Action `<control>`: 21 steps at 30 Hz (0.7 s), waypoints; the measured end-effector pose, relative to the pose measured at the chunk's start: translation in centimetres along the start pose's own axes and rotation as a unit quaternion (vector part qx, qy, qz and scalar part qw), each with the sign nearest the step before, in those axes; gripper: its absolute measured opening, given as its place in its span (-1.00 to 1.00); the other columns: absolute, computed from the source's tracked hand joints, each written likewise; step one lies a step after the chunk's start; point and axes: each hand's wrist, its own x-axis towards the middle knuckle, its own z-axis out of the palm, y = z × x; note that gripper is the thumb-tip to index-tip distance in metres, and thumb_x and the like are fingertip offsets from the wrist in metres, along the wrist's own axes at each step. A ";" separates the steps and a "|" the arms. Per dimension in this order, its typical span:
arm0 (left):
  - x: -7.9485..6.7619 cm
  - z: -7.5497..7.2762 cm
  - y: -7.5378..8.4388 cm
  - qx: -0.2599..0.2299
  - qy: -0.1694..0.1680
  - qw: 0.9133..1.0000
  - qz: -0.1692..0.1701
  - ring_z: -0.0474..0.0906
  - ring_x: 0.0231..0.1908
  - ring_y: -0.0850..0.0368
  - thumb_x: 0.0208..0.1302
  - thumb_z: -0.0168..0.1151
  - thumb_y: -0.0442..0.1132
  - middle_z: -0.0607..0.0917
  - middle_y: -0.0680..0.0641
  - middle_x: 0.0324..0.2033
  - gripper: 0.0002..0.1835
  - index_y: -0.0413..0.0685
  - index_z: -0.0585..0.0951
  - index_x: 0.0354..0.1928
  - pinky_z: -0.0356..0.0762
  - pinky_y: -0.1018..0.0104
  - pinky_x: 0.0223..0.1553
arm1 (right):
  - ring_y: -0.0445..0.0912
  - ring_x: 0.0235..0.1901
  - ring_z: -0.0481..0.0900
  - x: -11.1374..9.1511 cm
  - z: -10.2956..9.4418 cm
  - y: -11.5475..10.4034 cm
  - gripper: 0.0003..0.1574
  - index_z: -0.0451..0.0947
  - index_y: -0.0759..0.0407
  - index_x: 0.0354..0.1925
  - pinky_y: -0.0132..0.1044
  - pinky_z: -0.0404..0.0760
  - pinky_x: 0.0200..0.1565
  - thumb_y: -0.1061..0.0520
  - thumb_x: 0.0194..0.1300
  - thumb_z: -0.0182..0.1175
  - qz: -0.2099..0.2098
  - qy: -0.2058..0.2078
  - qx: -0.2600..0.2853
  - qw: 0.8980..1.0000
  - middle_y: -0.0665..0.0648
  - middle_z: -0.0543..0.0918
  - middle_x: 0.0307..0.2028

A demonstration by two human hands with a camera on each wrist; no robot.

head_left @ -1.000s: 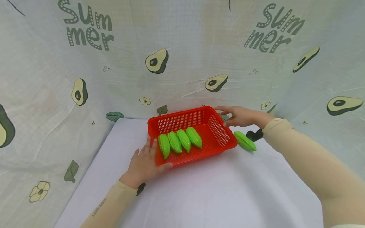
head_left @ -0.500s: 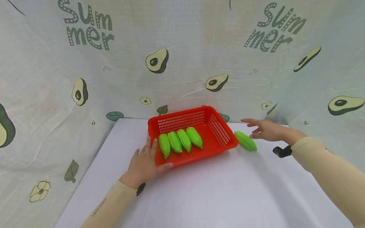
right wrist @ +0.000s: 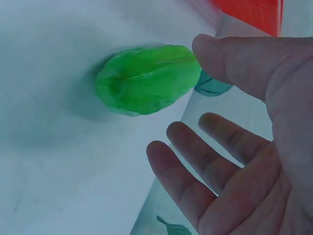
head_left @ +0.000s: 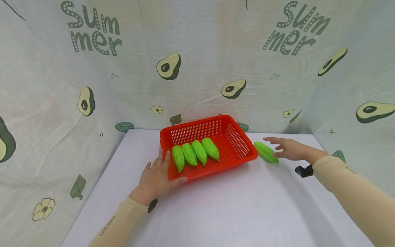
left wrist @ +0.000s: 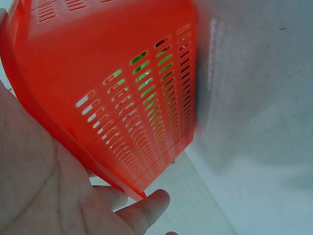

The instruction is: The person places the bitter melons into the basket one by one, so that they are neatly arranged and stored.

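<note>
In the head view my left hand rests on the left end of the red plastic basket, fingers straight over its rim and thumb along the front corner. The left wrist view shows the palm against the rim of the basket. Several glossy, ridged green star fruits lie in a row inside. Another star fruit lies on the table, just right of the basket. Over its right side hovers my right hand, fingers spread and holding nothing. In the right wrist view the thumb tip overlaps one end of this star fruit.
A white-covered table bears everything. Behind it and along both sides hangs a pale cloth printed with avocados, leaves and lettering. The basket's right wall stands between the loose star fruit and the row inside.
My right hand has left the basket's right rim, moved right and then nearer to me, down to the loose star fruit. The left hand and the basket have stayed in place.
</note>
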 end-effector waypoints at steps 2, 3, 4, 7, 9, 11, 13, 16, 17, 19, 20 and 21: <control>0.0 0.1 0.0 -0.001 -0.001 1.000 -0.001 0.06 0.45 -0.30 0.00 -0.18 0.73 -0.05 -0.36 0.52 0.36 -0.24 -0.02 0.56 0.10 -0.37 0.31 | 0.47 0.19 0.41 0.3 0.2 0.3 -0.06 0.08 0.09 0.54 0.15 0.65 -0.08 0.16 0.35 0.30 -0.004 0.004 -0.007 1.000 0.51 0.23 0.38; 0.0 0.1 0.0 0.000 -0.001 1.000 0.000 0.06 0.45 -0.30 0.01 -0.17 0.73 -0.05 -0.36 0.52 0.36 -0.24 -0.02 0.56 0.10 -0.37 0.31 | 0.47 0.19 0.40 0.4 0.3 0.5 -0.06 0.09 0.09 0.54 0.16 0.64 -0.07 0.16 0.35 0.31 -0.005 0.006 -0.011 1.000 0.50 0.22 0.39; 0.0 0.1 0.0 0.001 -0.001 1.000 0.000 0.06 0.45 -0.30 0.01 -0.17 0.72 -0.05 -0.36 0.52 0.35 -0.24 -0.02 0.56 0.10 -0.36 0.31 | 0.46 0.19 0.41 0.5 0.4 0.6 -0.06 0.10 0.08 0.54 0.16 0.64 -0.06 0.17 0.34 0.31 -0.005 0.010 -0.016 1.000 0.48 0.22 0.40; 0.0 0.1 0.0 0.003 0.001 1.000 0.001 0.06 0.45 -0.30 0.04 -0.13 0.70 -0.05 -0.36 0.52 0.33 -0.24 -0.02 0.56 0.10 -0.36 0.31 | 0.47 0.18 0.40 0.8 0.6 0.9 -0.07 0.14 0.10 0.52 0.21 0.61 -0.05 0.16 0.32 0.33 -0.005 0.016 -0.030 0.999 0.49 0.22 0.40; 0.0 0.1 0.1 0.001 0.001 1.000 0.000 0.05 0.45 -0.30 0.06 -0.09 0.68 -0.05 -0.36 0.52 0.32 -0.24 -0.02 0.56 0.10 -0.36 0.31 | 0.46 0.19 0.39 1.0 0.9 0.9 -0.07 0.15 0.08 0.52 0.23 0.59 -0.02 0.16 0.31 0.34 0.004 0.019 -0.035 0.999 0.47 0.24 0.40; 0.0 0.0 0.1 -0.002 0.003 1.000 0.000 0.06 0.45 -0.31 0.06 -0.06 0.67 -0.03 -0.37 0.51 0.32 -0.25 -0.01 0.55 0.10 -0.37 0.31 | 0.46 0.20 0.38 1.2 1.1 1.0 -0.07 0.16 0.07 0.52 0.27 0.57 0.00 0.16 0.31 0.34 0.011 0.019 -0.039 0.999 0.47 0.24 0.39; -0.1 0.1 0.1 -0.003 0.004 1.000 -0.002 0.06 0.44 -0.31 0.05 -0.07 0.68 -0.02 -0.37 0.51 0.32 -0.25 0.00 0.55 0.10 -0.37 0.31 | 0.46 0.21 0.36 1.4 1.3 1.1 -0.08 0.16 0.06 0.52 0.30 0.52 0.03 0.16 0.31 0.33 0.014 0.019 -0.043 0.999 0.47 0.25 0.39; -0.1 0.2 0.1 -0.001 0.008 1.000 -0.002 0.08 0.44 -0.31 0.03 -0.11 0.70 -0.01 -0.38 0.51 0.33 -0.25 0.01 0.55 0.11 -0.37 0.30 | 0.43 0.25 0.31 1.9 1.7 1.3 -0.10 0.18 0.04 0.52 0.35 0.44 0.10 0.18 0.32 0.32 0.016 0.018 -0.045 0.999 0.47 0.26 0.38; -0.1 0.3 0.0 0.001 0.009 1.000 -0.001 0.08 0.44 -0.30 0.03 -0.13 0.70 -0.01 -0.37 0.51 0.33 -0.25 0.01 0.55 0.11 -0.37 0.30 | 0.43 0.26 0.29 2.1 1.8 1.4 -0.10 0.19 0.03 0.52 0.36 0.41 0.12 0.19 0.31 0.32 0.014 0.018 -0.046 0.999 0.47 0.26 0.38; -0.1 0.2 0.1 -0.002 0.012 1.000 0.001 0.09 0.43 -0.31 0.03 -0.12 0.70 0.00 -0.38 0.51 0.34 -0.26 0.02 0.55 0.12 -0.37 0.30 | 0.40 0.29 0.26 2.4 2.1 1.6 -0.11 0.21 0.01 0.51 0.38 0.36 0.15 0.20 0.30 0.33 0.014 0.018 -0.044 0.999 0.45 0.28 0.38; -0.1 0.2 0.1 -0.002 0.013 1.000 0.002 0.09 0.43 -0.31 0.03 -0.12 0.70 -0.01 -0.38 0.51 0.33 -0.26 0.03 0.55 0.12 -0.37 0.30 | 0.39 0.29 0.24 2.6 2.2 1.6 -0.11 0.23 0.00 0.50 0.38 0.34 0.17 0.21 0.30 0.33 0.014 0.017 -0.040 0.999 0.44 0.28 0.38; -0.1 0.2 0.1 -0.002 0.013 1.000 0.001 0.09 0.44 -0.31 0.03 -0.12 0.70 -0.01 -0.37 0.51 0.33 -0.25 0.02 0.55 0.12 -0.37 0.30 | 0.38 0.30 0.23 2.7 2.3 1.7 -0.12 0.24 0.01 0.50 0.39 0.33 0.18 0.21 0.29 0.33 0.015 0.016 -0.038 0.999 0.43 0.29 0.38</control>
